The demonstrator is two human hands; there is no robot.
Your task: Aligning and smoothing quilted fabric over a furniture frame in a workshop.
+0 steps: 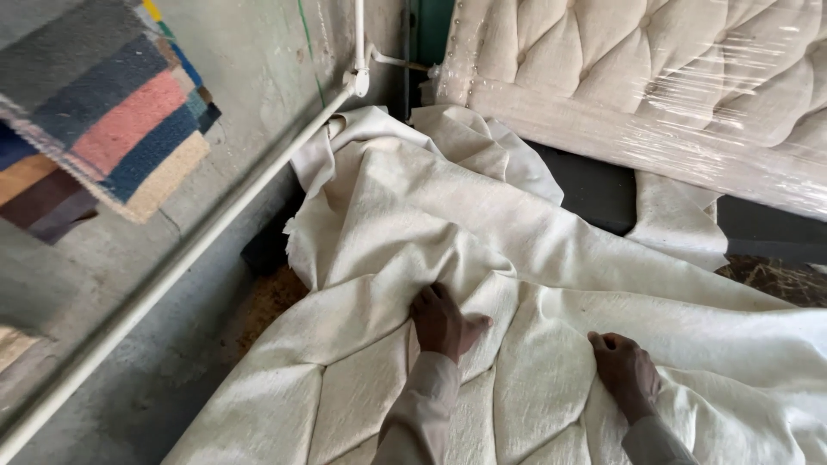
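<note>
Cream fabric is pressed down by left hand and right hand; fingers curled, grip on the fabric unclear.

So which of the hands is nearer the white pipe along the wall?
Left. The left hand presses the cream fabric on the side toward the white pipe; the right hand rests on the fabric farther from it.
</note>
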